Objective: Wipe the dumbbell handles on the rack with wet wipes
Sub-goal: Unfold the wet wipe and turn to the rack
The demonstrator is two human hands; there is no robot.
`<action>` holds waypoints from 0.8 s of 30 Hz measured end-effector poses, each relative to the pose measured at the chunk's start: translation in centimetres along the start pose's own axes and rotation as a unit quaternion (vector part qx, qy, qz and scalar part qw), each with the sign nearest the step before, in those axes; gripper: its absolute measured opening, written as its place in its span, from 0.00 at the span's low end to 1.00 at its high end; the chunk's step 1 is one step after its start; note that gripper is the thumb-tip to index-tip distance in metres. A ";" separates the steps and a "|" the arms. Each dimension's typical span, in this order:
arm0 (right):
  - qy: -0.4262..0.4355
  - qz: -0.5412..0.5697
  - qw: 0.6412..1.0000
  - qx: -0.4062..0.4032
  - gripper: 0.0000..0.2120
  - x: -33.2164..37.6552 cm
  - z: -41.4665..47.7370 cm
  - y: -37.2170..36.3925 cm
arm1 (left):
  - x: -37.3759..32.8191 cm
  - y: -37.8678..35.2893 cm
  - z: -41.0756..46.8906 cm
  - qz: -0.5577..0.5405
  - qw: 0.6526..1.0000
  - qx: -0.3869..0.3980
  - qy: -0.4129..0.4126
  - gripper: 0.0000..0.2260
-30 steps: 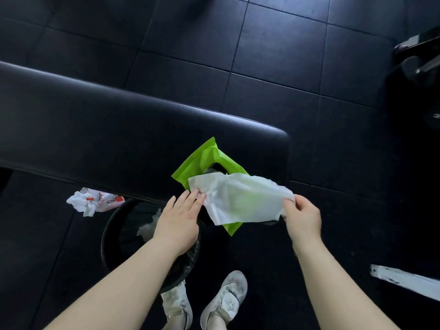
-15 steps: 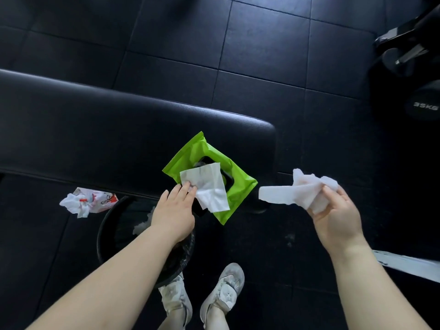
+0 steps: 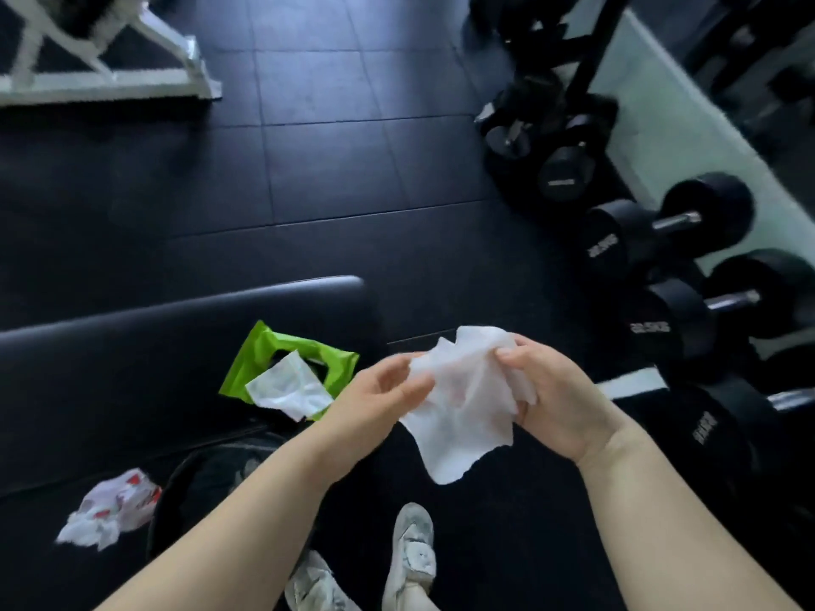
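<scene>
A white wet wipe [image 3: 463, 399] hangs crumpled between both hands in the middle of the view. My left hand [image 3: 379, 399] pinches its left edge and my right hand [image 3: 551, 399] grips its right side. The green wipe pack [image 3: 264, 359] lies on the black bench [image 3: 132, 368], with another wipe [image 3: 289, 390] sticking out of its opening. Black dumbbells with metal handles [image 3: 674, 222] [image 3: 732, 299] sit on the rack at the right, apart from my hands.
A black waste bin [image 3: 207, 487] stands below the bench edge by my feet [image 3: 410, 553]. A crumpled white and red wrapper [image 3: 110, 509] lies on the floor at the left. A white machine frame [image 3: 110, 81] stands at the far left. More dumbbells [image 3: 560, 178] sit further back.
The view has swung right towards the dumbbell rack. My left hand left the pack and took hold of the wipe that my right hand pulled out. Both hands now hold it.
</scene>
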State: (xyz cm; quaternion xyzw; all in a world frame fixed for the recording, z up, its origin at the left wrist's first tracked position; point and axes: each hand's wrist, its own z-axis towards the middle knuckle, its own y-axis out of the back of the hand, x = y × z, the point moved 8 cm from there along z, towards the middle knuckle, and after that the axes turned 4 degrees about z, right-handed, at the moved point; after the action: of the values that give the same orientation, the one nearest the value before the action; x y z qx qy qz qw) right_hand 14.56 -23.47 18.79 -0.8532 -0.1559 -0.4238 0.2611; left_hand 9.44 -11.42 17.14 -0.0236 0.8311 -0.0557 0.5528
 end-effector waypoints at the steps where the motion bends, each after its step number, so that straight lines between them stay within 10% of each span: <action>1: 0.008 0.003 1.000 -0.022 0.16 0.1 -1.9 1.1 | -0.2 -2.0 -0.3 0.018 0.999 0.031 0.005 0.15; 11: 0.136 0.201 0.950 -0.195 0.32 -0.5 -21.9 12.6 | -6.6 -21.5 -3.2 0.089 0.986 0.136 -0.048 0.05; 19: 0.129 0.206 0.908 -0.342 0.23 -6.3 -41.7 24.8 | -4.8 -46.6 -5.8 0.181 0.948 0.257 -0.042 0.11; 24: 0.210 0.187 0.821 -0.497 0.18 -8.7 -56.4 32.1 | -3.5 -62.9 -10.7 0.225 0.904 0.353 -0.090 0.10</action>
State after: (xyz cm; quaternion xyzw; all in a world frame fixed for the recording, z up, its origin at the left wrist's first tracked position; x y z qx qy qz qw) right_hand -11.14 -82.66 30.17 -0.7702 0.2974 -0.5557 -0.0980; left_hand -0.49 -72.82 31.90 0.3559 0.6873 -0.2168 0.5949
